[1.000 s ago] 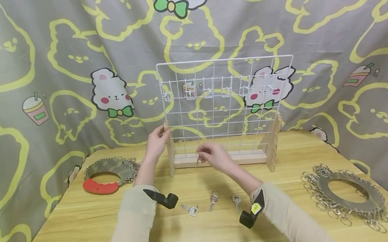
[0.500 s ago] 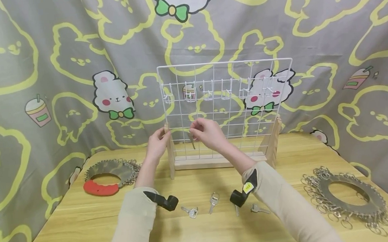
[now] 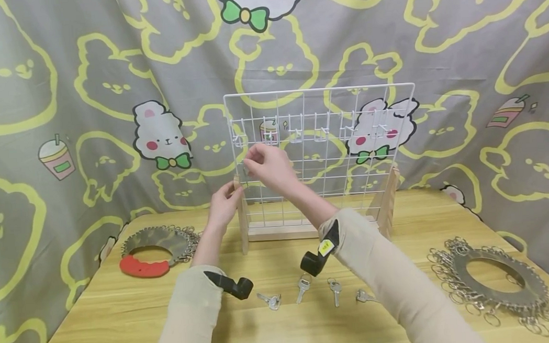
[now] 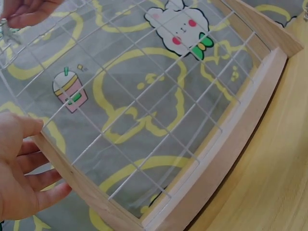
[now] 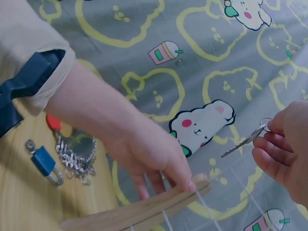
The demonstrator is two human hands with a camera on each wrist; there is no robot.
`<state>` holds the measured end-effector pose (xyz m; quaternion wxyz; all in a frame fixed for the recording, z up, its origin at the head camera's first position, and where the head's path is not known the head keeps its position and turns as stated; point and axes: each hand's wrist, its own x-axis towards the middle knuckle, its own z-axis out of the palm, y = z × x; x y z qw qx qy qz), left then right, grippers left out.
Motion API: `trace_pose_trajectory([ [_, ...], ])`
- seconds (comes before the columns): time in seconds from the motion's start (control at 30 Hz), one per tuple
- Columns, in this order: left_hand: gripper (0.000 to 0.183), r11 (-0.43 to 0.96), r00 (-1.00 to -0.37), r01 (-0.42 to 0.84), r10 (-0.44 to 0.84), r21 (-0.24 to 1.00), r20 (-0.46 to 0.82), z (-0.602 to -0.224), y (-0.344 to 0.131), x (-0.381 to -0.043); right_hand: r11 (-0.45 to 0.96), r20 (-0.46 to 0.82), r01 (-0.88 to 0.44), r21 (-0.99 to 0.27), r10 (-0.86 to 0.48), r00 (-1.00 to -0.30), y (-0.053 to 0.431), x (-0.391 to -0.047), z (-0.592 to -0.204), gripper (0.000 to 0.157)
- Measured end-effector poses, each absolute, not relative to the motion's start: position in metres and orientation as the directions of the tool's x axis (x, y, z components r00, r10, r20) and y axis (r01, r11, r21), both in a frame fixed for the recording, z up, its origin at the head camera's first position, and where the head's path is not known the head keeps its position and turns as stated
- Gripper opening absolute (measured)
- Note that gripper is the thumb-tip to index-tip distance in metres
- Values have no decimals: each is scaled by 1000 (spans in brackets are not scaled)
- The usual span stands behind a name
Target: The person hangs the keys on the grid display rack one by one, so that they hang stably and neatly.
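Note:
My right hand (image 3: 271, 164) pinches the ring of a silver key (image 5: 243, 144) between thumb and finger; the blade points away from the fingers in the right wrist view. It is raised in front of the upper left part of a white wire grid rack (image 3: 319, 89), just below the leftmost hooks (image 3: 239, 140). My left hand (image 3: 223, 203) holds the top of the rack's left wooden post (image 3: 243, 231), thumb on the near side and fingers behind. In the head view the right hand mostly hides the key.
Several loose keys (image 3: 303, 289) lie on the wooden table (image 3: 261, 340) before the rack. A red-handled metal ring (image 3: 144, 266) stands left, another metal ring with many small rings (image 3: 498, 279) right. A blue padlock (image 5: 43, 161) shows in the right wrist view. A patterned curtain (image 3: 192, 66) hangs behind.
My right hand has risen with the key from the rack's base to near the left hooks, moving up and leftward. The left hand has stayed on the post.

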<state>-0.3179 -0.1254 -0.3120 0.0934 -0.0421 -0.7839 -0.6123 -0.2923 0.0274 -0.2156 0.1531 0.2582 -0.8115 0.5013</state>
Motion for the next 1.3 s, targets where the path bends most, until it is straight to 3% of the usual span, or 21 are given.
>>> trace_pose_trajectory([
  [0.73, 48, 226, -977, 188, -59, 956, 206, -313, -124, -318, 460, 628, -596, -658, -102, -771, 3, -295, -190, 7],
  [1.3, 46, 226, -974, 198, -65, 954, 217, -315, -124, -317, 466, 610, -582, -666, -109, -785, 4, -300, -194, 7],
])
